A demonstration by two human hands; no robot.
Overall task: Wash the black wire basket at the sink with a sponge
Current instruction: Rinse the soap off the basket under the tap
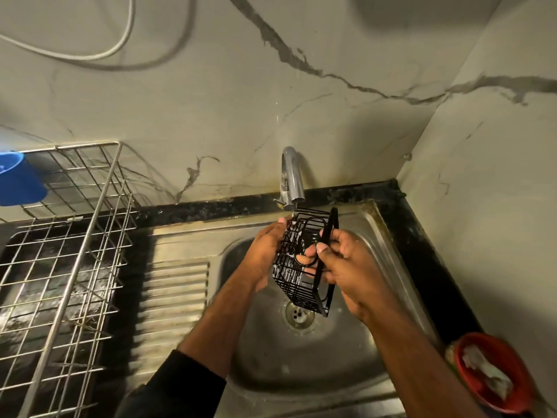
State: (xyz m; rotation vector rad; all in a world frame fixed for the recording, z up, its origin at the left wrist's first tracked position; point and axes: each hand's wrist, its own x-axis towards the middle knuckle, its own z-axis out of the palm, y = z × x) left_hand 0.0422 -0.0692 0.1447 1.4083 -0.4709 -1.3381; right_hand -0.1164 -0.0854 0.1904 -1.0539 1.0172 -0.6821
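While the black wire basket (301, 263) is held over the bowl of the steel sink (304, 357), it sits tilted on end directly above the drain (298, 315) and just below the spout of the chrome faucet (291, 176). The left hand (265, 254) supports the basket from the side away from the faucet's right, with its palm and fingers laid against the wire wall; the fingertips reach the upper rim, and how far they curl round the wires cannot be told. The right hand (343, 263) grips the basket's flat black frame bar, its thumb pressed on the front of the bar and its fingers curled through the wires behind it. No sponge can be made out in either hand. Left of the sink bowl lies the ribbed draining board (171, 300), and further left of that stands a metal wire dish rack (60, 251) with a blue plastic cup (18, 179) at its far corner. Right of the sink, near its front corner, rests a red bowl (494, 375) containing a pale crumpled object.
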